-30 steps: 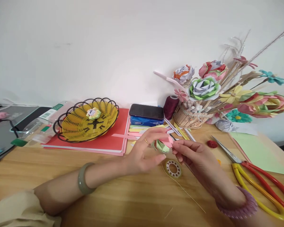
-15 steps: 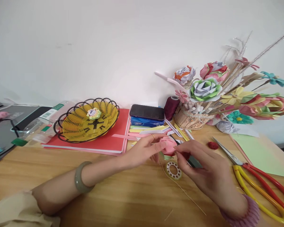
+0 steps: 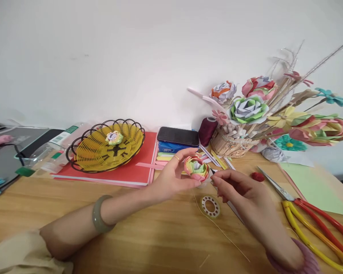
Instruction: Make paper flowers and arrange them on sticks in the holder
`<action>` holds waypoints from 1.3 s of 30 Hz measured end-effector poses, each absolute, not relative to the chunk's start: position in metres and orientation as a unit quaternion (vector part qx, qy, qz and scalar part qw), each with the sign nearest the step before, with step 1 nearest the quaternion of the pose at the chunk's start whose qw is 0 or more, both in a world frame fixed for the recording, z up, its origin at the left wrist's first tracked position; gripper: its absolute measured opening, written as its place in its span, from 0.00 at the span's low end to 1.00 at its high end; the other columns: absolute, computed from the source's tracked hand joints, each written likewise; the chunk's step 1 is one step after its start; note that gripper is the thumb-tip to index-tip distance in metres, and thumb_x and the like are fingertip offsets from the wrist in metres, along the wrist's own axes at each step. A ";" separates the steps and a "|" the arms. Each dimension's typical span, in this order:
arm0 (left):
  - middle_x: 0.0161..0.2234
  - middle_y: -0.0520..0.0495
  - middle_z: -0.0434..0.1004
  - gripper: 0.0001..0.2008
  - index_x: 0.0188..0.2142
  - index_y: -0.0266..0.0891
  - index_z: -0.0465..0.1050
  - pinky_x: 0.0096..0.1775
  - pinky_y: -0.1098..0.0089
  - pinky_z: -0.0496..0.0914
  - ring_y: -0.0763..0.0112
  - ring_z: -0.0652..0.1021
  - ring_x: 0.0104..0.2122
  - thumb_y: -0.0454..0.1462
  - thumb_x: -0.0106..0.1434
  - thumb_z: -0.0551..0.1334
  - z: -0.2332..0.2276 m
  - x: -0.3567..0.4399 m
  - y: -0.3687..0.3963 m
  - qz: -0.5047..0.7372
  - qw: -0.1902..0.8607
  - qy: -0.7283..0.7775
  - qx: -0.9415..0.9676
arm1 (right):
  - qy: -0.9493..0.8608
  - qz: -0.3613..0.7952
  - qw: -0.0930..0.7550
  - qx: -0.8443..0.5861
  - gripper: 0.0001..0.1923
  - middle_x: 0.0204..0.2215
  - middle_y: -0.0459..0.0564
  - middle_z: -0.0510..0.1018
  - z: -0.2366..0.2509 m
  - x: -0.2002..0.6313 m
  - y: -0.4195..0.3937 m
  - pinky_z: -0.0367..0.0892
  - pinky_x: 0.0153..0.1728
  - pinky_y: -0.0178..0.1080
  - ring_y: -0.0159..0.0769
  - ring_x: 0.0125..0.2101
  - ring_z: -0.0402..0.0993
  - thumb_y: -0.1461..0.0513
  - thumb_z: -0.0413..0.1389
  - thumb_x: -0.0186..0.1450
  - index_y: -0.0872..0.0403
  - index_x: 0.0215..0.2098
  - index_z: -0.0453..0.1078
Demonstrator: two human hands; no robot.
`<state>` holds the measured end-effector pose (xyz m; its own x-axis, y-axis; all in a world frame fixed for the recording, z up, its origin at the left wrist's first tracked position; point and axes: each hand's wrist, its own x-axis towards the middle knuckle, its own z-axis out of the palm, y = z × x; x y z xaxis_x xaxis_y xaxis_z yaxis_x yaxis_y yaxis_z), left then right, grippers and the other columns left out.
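Note:
My left hand (image 3: pixel 173 179) holds a small folded paper rose (image 3: pixel 196 168), pink outside with green and yellow within, its opening turned toward me. My right hand (image 3: pixel 240 188) hovers just right of the rose, fingers pinched close to its edge; what it pinches is too small to tell. Below both hands a small tape roll (image 3: pixel 210 206) lies on the wooden table (image 3: pixel 148 236), with a thin wire (image 3: pixel 228 239) trailing to the right.
A yellow wire basket (image 3: pixel 105 146) with a paper flower stands on a red folder (image 3: pixel 131 169). A phone (image 3: pixel 177 136) lies on a tissue pack. A flower bouquet basket (image 3: pixel 231 142), thread spool (image 3: pixel 206 130), paper strips (image 3: pixel 171 156), scissors (image 3: pixel 303 205) and green paper (image 3: pixel 311 182) are at right.
The paper rose has been turned over in my left hand, its layered opening now facing me and lifted slightly. My right hand has drawn back a little to the right.

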<state>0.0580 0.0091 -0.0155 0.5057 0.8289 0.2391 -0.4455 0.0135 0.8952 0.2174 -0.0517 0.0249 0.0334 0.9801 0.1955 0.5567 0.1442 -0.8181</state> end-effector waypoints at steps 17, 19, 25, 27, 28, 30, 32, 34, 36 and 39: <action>0.51 0.43 0.61 0.24 0.50 0.42 0.58 0.49 0.65 0.65 0.66 0.68 0.49 0.32 0.54 0.62 -0.012 0.056 -0.002 0.411 0.553 0.239 0.684 | -0.522 0.448 0.399 -0.607 0.09 0.16 0.42 0.67 0.023 0.216 -0.044 0.55 0.17 0.31 0.26 0.17 0.58 0.56 0.59 0.53 0.54 0.25 0.72; 0.50 0.43 0.63 0.22 0.50 0.41 0.58 0.48 0.66 0.66 0.66 0.69 0.48 0.31 0.55 0.60 -0.012 0.056 -0.003 0.407 0.551 0.227 0.692 | -0.488 0.514 0.401 -0.580 0.09 0.17 0.42 0.67 0.020 0.218 -0.042 0.56 0.17 0.29 0.25 0.17 0.58 0.56 0.60 0.52 0.54 0.25 0.72; 0.49 0.43 0.62 0.24 0.51 0.43 0.57 0.49 0.62 0.65 0.64 0.67 0.48 0.31 0.56 0.59 -0.018 0.054 -0.003 0.439 0.483 0.211 0.728 | -0.522 0.478 0.413 -0.574 0.09 0.18 0.42 0.68 0.014 0.216 -0.043 0.60 0.19 0.30 0.26 0.18 0.62 0.56 0.57 0.56 0.55 0.26 0.70; 0.53 0.42 0.58 0.26 0.54 0.46 0.56 0.46 0.64 0.67 0.61 0.65 0.51 0.32 0.56 0.59 -0.018 0.051 -0.004 0.424 0.512 0.193 0.722 | -0.591 0.344 0.429 -0.590 0.07 0.21 0.44 0.71 0.012 0.214 -0.045 0.62 0.21 0.31 0.28 0.20 0.65 0.58 0.55 0.58 0.54 0.27 0.70; 0.56 0.43 0.55 0.26 0.55 0.47 0.56 0.44 0.65 0.68 0.60 0.64 0.53 0.33 0.57 0.59 -0.017 0.049 -0.005 0.412 0.531 0.180 0.718 | -0.623 0.283 0.432 -0.588 0.06 0.22 0.45 0.72 0.011 0.214 -0.047 0.63 0.22 0.32 0.29 0.21 0.66 0.60 0.55 0.58 0.54 0.28 0.69; 0.60 0.45 0.51 0.24 0.55 0.50 0.58 0.41 0.67 0.70 0.58 0.65 0.53 0.39 0.60 0.58 -0.015 0.046 -0.006 0.390 0.573 0.157 0.703 | -0.673 0.191 0.429 -0.571 0.03 0.23 0.45 0.73 0.009 0.214 -0.048 0.65 0.22 0.31 0.29 0.21 0.68 0.62 0.54 0.59 0.53 0.28 0.68; 0.62 0.46 0.50 0.24 0.57 0.53 0.56 0.39 0.68 0.71 0.61 0.69 0.49 0.45 0.62 0.54 -0.012 0.045 -0.005 0.383 0.613 0.158 0.673 | -0.712 0.117 0.420 -0.550 0.03 0.23 0.44 0.73 0.007 0.216 -0.048 0.65 0.22 0.30 0.28 0.21 0.68 0.65 0.53 0.60 0.53 0.29 0.68; 0.61 0.44 0.52 0.28 0.60 0.56 0.47 0.35 0.69 0.72 0.67 0.74 0.40 0.49 0.62 0.51 -0.011 0.046 -0.003 0.387 0.660 0.189 0.615 | -0.747 0.023 0.412 -0.521 0.03 0.23 0.44 0.74 0.007 0.219 -0.047 0.65 0.23 0.30 0.28 0.21 0.69 0.67 0.53 0.60 0.54 0.30 0.67; 0.57 0.40 0.61 0.31 0.61 0.53 0.43 0.30 0.70 0.73 0.71 0.77 0.31 0.53 0.61 0.49 -0.012 0.048 0.000 0.374 0.706 0.229 0.555 | -0.778 -0.089 0.388 -0.486 0.03 0.24 0.45 0.74 0.007 0.222 -0.046 0.64 0.24 0.30 0.28 0.22 0.70 0.68 0.53 0.60 0.55 0.32 0.68; 0.36 0.40 0.76 0.32 0.57 0.41 0.57 0.22 0.72 0.70 0.72 0.76 0.20 0.57 0.59 0.47 -0.014 0.050 0.006 0.299 0.760 0.256 0.517 | -0.813 -0.201 0.334 -0.432 0.05 0.26 0.47 0.76 0.009 0.227 -0.046 0.64 0.25 0.31 0.29 0.24 0.71 0.68 0.55 0.60 0.56 0.35 0.68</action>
